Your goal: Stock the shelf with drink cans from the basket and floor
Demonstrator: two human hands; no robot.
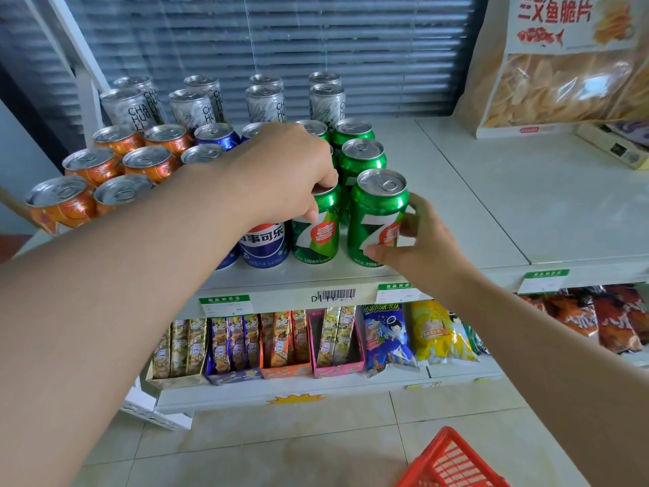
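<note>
Rows of cans stand on the white top shelf (491, 212): orange cans (87, 163) at left, silver cans (261, 100) at the back, blue cans (214, 135) and green cans (361, 156) toward the middle. My left hand (281, 174) reaches over the rows and grips the top of a green can (318, 237) in the front row, next to a blue Pepsi can (263, 244). My right hand (418, 240) pinches the side of the rightmost front green can (377, 219), which stands upright near the shelf's front edge. A corner of the red basket (453, 462) shows on the floor at lower right.
A large bag of chips (562, 65) and a box stand at the shelf's far right. The lower shelf holds snack boxes (281, 342) and snack bags (435, 332). Grey blinds hang behind the cans. Tiled floor lies below.
</note>
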